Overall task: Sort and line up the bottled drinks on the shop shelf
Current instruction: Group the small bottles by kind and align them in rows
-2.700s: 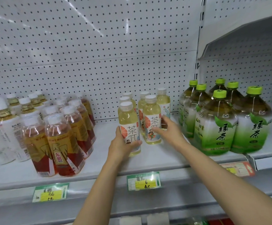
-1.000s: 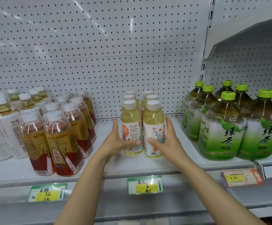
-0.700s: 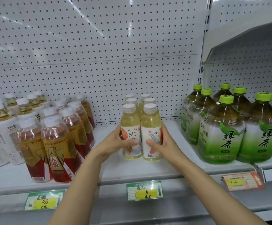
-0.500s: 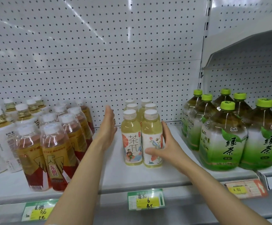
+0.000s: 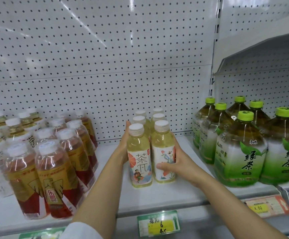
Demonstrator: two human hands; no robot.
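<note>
On the white shelf (image 5: 157,195), six pale tea bottles (image 5: 158,118) stand mid-shelf in two rows running far. Your left hand (image 5: 123,150) lies flat against the left row; your right hand (image 5: 176,163) curls around the near right bottle (image 5: 162,149).

Both forearms reached forward. The left hand (image 5: 123,149) lay flat with straight fingers, palm facing right; the right hand (image 5: 176,163) curled, thumb (image 5: 164,165) in front.

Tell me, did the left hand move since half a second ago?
Yes. The left hand came right, away from the brown bottles, and now lies flat against the pale tea bottles.
</note>
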